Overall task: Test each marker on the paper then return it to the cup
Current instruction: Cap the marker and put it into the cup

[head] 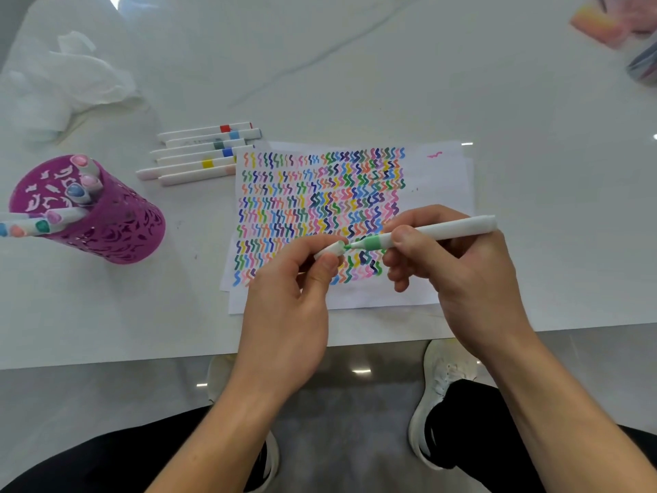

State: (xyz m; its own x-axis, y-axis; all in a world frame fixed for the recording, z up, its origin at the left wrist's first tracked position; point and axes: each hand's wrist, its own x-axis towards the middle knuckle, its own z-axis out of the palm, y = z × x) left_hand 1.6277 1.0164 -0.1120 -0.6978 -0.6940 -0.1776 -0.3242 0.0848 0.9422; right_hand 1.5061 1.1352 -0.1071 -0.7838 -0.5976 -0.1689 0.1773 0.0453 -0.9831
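Observation:
My right hand (458,268) grips a white marker (441,229) with a green collar and a bare green tip pointing left. My left hand (295,297) pinches its white cap (332,250), whose mouth sits right at the tip. Both hover over the lower part of the paper (437,179), which is covered in rows of coloured squiggles. The purple cut-out cup (106,222) stands at the left with several markers in it. Several more capped markers (202,151) lie side by side between the cup and the paper.
A crumpled white tissue (71,83) lies at the far left. Pink and dark items (625,26) sit at the far right corner. The table edge (142,361) runs just below my hands, with my white shoes (441,386) on the floor beneath.

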